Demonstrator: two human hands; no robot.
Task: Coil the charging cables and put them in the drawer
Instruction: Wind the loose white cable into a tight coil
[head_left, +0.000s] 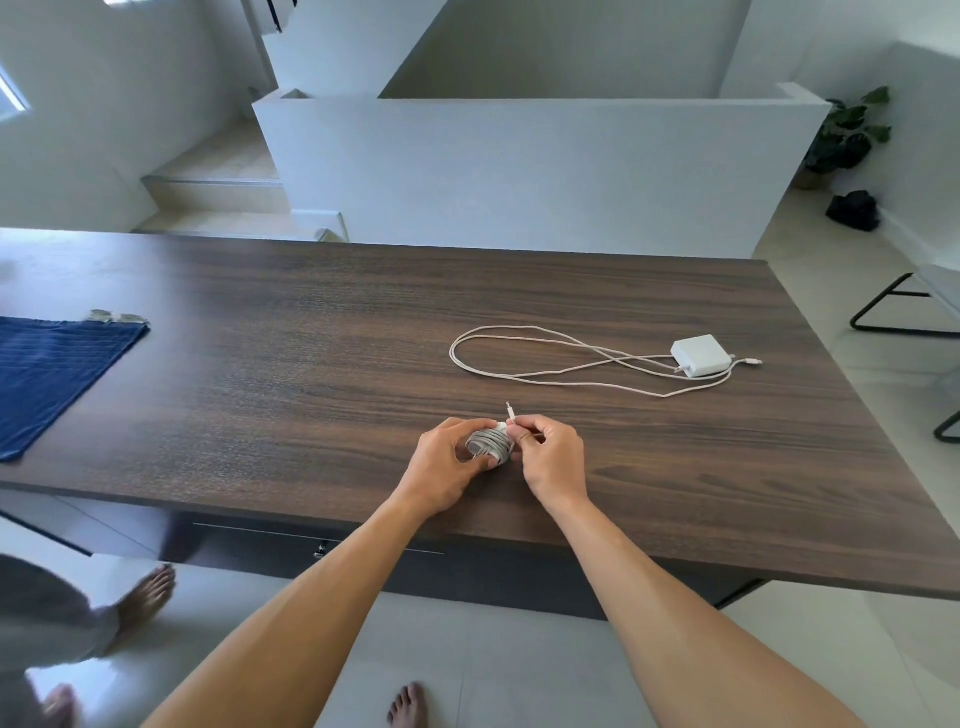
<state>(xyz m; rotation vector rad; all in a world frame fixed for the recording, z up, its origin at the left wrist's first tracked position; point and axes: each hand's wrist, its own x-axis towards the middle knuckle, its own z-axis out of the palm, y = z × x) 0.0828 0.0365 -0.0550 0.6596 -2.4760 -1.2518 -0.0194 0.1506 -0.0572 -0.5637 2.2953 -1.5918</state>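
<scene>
Both hands over the near middle of a dark wooden table (311, 374). Left hand (447, 470) closed around a coiled white cable (487, 442), thumb on the near side, fingers curled over the far side, coil touching or just above the tabletop; cannot tell which. Right hand (553, 457) just beside it on the right, fingertips pinched on the loose end of the same cable, with the small plug (510, 410) sticking up and away from the fingers.

Farther and to the right on the table, well apart from the hands: a second white cable (519, 332) lying loose in long open loops, not coiled, running to a white power adapter (700, 355) at the right end. Free connector of this cable just beside the adapter, on its right.

At the left edge of the table, a blue striped towel (52, 369), flat, with two small pale objects near its far corner, too small to identify.

Under the near edge of the table, a dark drawer front (249, 545) with a small keyhole, closed. Bare feet on the pale tiled floor below. Far right, by the white wall, a potted plant (847, 135) and a black bag (854, 208) on the floor.
</scene>
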